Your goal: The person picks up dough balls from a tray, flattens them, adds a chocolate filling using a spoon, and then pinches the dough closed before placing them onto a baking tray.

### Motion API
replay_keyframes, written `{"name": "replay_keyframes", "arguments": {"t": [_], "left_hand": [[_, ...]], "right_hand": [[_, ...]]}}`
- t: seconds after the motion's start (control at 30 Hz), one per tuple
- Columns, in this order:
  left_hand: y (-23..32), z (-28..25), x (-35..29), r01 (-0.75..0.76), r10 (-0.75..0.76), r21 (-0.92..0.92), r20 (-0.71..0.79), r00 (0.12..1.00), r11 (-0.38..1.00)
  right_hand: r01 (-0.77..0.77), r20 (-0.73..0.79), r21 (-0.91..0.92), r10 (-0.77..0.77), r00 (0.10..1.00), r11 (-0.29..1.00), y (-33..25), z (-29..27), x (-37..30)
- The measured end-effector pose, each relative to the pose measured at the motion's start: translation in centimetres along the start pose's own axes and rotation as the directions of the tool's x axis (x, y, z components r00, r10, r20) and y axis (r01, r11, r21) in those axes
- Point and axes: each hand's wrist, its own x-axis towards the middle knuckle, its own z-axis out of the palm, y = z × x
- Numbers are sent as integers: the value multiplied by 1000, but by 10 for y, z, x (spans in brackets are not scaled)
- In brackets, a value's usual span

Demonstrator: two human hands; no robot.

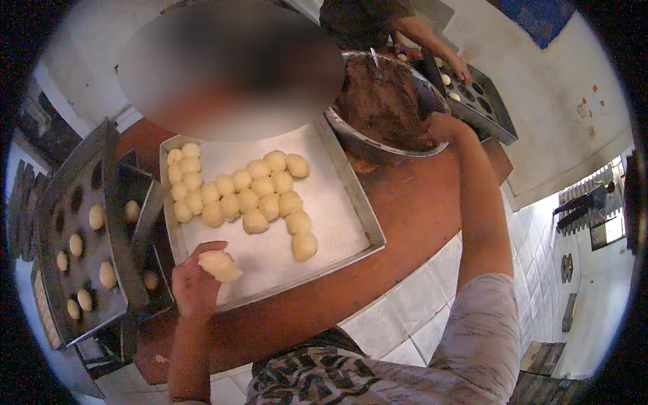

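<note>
My left hand is closed around a flattened, pale piece of dough, above the near left corner of a metal tray. Rounded dough balls sit close together in rows on the tray's white base. My right arm stretches far to the right, and my right hand reaches over the near rim of a large metal bowl. Crumbly brown filling partly fills this bowl. The fingers of that hand are down at the filling and mostly hidden, so their grip does not show.
On the left, dark moulded pans hold several dough pieces and overlap one another. A light-handled utensil stands in the filling. Beyond the bowl, another person's hand reaches over a moulded pan. A reddish-brown table carries the tray and bowl.
</note>
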Motion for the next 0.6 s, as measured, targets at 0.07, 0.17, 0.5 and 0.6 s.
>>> {"name": "replay_keyframes", "arguments": {"t": [0.07, 0.17, 0.5, 0.6], "left_hand": [[10, 0, -18, 15, 4, 168, -110, 994, 986], [11, -2, -42, 153, 7, 538, -283, 959, 829], [18, -27, -137, 295, -268, 553, -132, 954, 779], [13, -65, -163, -319, 332, 890, 208, 920, 327]], "right_hand": [[24, 88, 228, -45, 995, 973, -1, -11, -30], [98, -64, 684, -74, 995, 723, -26, -4, -75], [253, -259, 966, -250, 933, -59, -272, 162, -242], [112, -164, 979, -330, 930, -170, -352, 195, -282]]}}
